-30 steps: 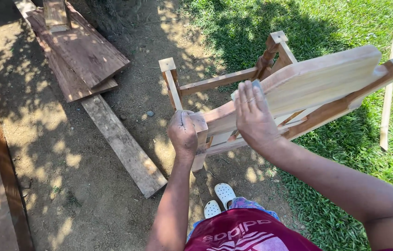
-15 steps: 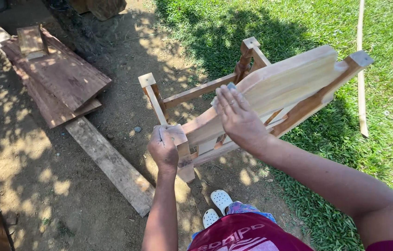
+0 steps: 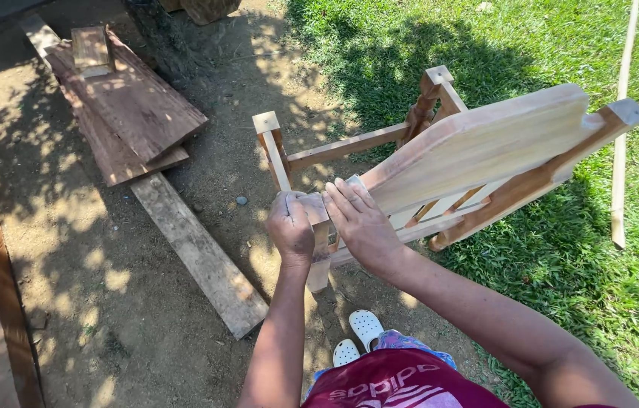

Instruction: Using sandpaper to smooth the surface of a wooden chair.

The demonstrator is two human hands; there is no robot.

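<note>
No pkgs, labels, signs or screens in view. Only printed thing: white lettering w/ a white striped emblem on the dark red shirt (image 3: 402,381) at bottom edge, centre-right, seen upside down from the head cam, partly cut off by the frame.

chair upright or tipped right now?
Tipped. The wooden chair lies tilted, its legs pointing away above the dirt rather than down. The left hand grips a post end; the right hand rests flat on the panel.
</note>
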